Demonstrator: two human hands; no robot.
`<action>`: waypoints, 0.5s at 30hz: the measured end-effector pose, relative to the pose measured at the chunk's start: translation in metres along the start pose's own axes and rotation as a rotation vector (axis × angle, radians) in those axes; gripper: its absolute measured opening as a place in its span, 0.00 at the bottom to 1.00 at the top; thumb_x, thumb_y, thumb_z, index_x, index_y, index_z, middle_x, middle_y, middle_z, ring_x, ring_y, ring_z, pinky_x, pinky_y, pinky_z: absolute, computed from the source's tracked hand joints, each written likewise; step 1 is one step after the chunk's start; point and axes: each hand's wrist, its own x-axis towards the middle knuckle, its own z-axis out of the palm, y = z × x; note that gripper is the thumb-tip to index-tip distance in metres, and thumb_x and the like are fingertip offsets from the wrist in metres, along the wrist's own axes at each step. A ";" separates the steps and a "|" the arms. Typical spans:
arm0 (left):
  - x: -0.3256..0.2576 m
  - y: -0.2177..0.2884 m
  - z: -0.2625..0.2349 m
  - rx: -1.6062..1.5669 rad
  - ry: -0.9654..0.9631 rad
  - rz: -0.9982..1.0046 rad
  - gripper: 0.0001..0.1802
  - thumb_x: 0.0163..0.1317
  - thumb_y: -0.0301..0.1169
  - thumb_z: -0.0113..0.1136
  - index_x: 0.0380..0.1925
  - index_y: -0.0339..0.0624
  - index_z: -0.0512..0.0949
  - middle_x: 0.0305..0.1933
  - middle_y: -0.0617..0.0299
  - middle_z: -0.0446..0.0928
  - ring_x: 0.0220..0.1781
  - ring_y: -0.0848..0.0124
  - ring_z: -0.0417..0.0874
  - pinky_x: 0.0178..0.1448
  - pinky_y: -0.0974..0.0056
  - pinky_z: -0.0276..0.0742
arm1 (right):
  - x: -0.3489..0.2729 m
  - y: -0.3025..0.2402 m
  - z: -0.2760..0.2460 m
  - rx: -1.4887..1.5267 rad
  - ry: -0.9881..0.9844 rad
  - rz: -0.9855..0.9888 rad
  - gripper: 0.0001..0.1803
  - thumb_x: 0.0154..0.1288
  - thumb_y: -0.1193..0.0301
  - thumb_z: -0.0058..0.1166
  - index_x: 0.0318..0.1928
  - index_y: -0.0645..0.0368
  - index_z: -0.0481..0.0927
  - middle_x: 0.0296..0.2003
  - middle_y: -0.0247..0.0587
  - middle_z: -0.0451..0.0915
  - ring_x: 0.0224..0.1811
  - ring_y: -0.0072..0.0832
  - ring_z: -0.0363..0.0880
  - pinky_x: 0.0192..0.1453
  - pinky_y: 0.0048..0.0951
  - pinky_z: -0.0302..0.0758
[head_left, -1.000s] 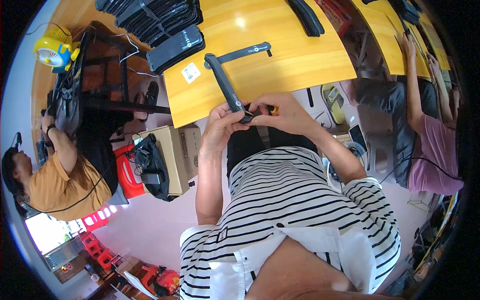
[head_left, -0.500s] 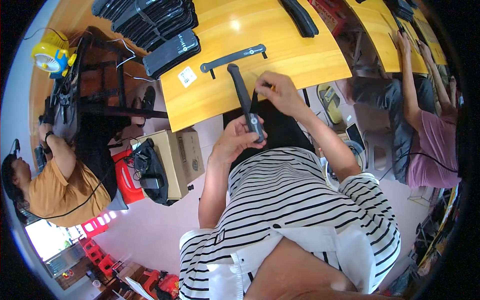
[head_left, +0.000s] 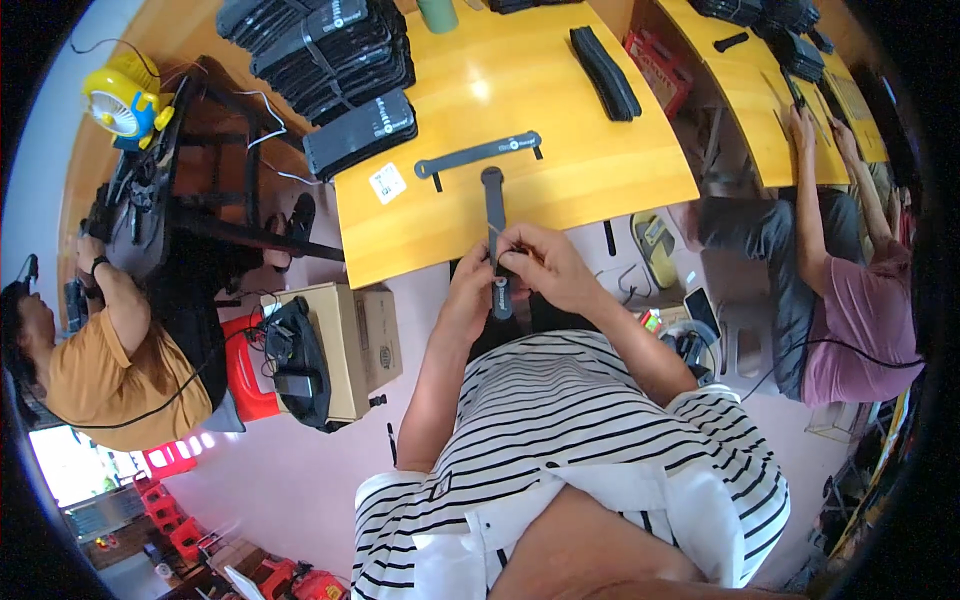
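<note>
A long dark strap [head_left: 494,225] stands almost straight up and down at the near edge of the yellow counter [head_left: 560,170], its upper end lying on the wood and its lower end hanging past the edge toward the person's striped shirt [head_left: 570,440]. Both hands close on its lower half: the left hand [head_left: 472,290] grips it from the left side near the bottom end, fingers curled round it, and the right hand [head_left: 540,262] pinches it from the right a little higher, thumb and fingertips meeting on the strap. Just above it on the counter a second strap [head_left: 480,155] lies crosswise, apart from the first, with a small white label [head_left: 387,183] to its left. Further back on the left sits a pile of black flat pieces [head_left: 330,60], and toward the right rear a narrow black stack [head_left: 604,70] lies at a slant. Below the counter's left corner a cardboard box [head_left: 350,345] stands on the pink floor [head_left: 300,470] with a black bag [head_left: 295,365] against it. At the far left a person in an orange shirt [head_left: 100,370] sits by a dark stand [head_left: 200,180] bearing a yellow fan [head_left: 125,100]. At the right another person in a pink shirt [head_left: 850,320] reaches onto a second counter [head_left: 760,90].
</note>
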 end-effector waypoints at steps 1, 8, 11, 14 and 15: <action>0.005 0.002 0.000 0.087 -0.034 0.075 0.20 0.54 0.23 0.46 0.49 0.37 0.63 0.34 0.56 0.75 0.30 0.68 0.80 0.34 0.66 0.79 | -0.001 -0.004 0.000 -0.003 0.012 -0.006 0.03 0.62 0.74 0.46 0.35 0.60 0.71 0.21 0.26 0.68 0.17 0.10 0.65 0.20 0.13 0.62; -0.014 0.013 0.027 0.171 -0.246 -0.071 0.17 0.59 0.26 0.48 0.48 0.35 0.63 0.27 0.57 0.74 0.21 0.71 0.76 0.27 0.71 0.74 | 0.038 -0.008 -0.033 0.067 0.534 -0.083 0.03 0.61 0.73 0.50 0.30 0.59 0.73 0.21 0.25 0.68 0.18 0.11 0.64 0.21 0.15 0.62; -0.036 0.018 0.023 0.203 -0.366 -0.189 0.13 0.59 0.26 0.49 0.43 0.35 0.65 0.27 0.56 0.75 0.24 0.71 0.78 0.29 0.69 0.75 | 0.086 -0.006 -0.102 -0.144 0.829 -0.317 0.04 0.60 0.72 0.52 0.30 0.58 0.74 0.20 0.25 0.68 0.18 0.12 0.63 0.20 0.16 0.60; -0.062 0.017 0.001 0.180 -0.388 -0.192 0.12 0.59 0.26 0.49 0.43 0.35 0.67 0.29 0.54 0.76 0.27 0.68 0.78 0.32 0.67 0.76 | 0.120 -0.027 -0.182 -0.218 1.012 -0.467 0.03 0.58 0.74 0.53 0.28 0.58 0.75 0.20 0.26 0.69 0.17 0.13 0.63 0.18 0.17 0.61; -0.072 0.018 -0.011 0.180 -0.392 -0.191 0.12 0.59 0.26 0.49 0.43 0.35 0.67 0.29 0.54 0.76 0.27 0.68 0.78 0.32 0.67 0.76 | 0.128 -0.040 -0.206 -0.100 1.064 -0.498 0.04 0.58 0.71 0.55 0.29 0.56 0.75 0.19 0.25 0.69 0.15 0.13 0.62 0.16 0.17 0.59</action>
